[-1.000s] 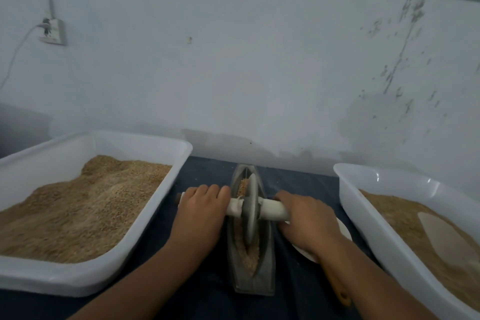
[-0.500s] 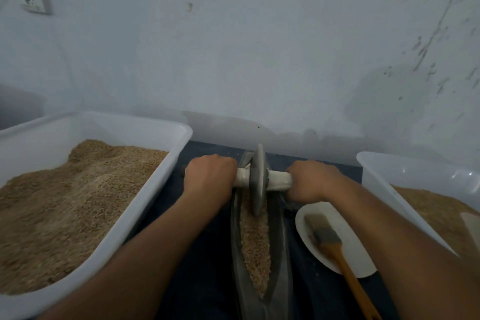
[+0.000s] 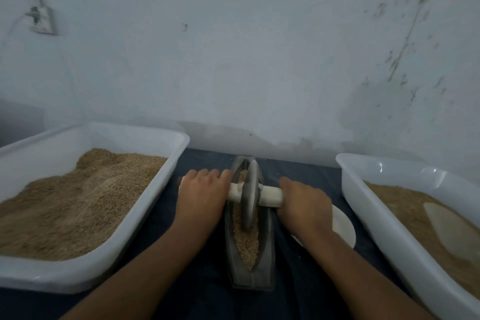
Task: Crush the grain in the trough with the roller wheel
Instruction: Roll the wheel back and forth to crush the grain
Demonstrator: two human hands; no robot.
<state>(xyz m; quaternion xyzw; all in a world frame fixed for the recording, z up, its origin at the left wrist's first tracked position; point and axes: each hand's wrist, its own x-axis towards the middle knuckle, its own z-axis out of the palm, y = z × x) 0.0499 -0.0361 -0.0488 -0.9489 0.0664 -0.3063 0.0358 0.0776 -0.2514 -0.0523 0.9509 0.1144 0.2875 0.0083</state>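
A narrow grey metal trough (image 3: 267, 262) lies lengthwise on the dark cloth in front of me, with brown grain (image 3: 246, 244) along its channel. A grey roller wheel (image 3: 250, 195) stands upright in the trough's middle to far part, on a pale axle handle (image 3: 270, 196) that crosses it. My left hand (image 3: 201, 197) grips the axle's left end. My right hand (image 3: 302, 205) grips its right end. The axle under both palms is hidden.
A white tub (image 3: 166, 184) heaped with grain sits at the left. Another white tub (image 3: 363, 205) with finer brown meal and a pale scoop (image 3: 452, 228) stands at the right. A white plate (image 3: 342, 228) lies under my right wrist. The wall is close behind.
The wheel rolled to the trough's far end half a second ago and has now come back toward me to the middle. Both hands kept their grip on the axle.
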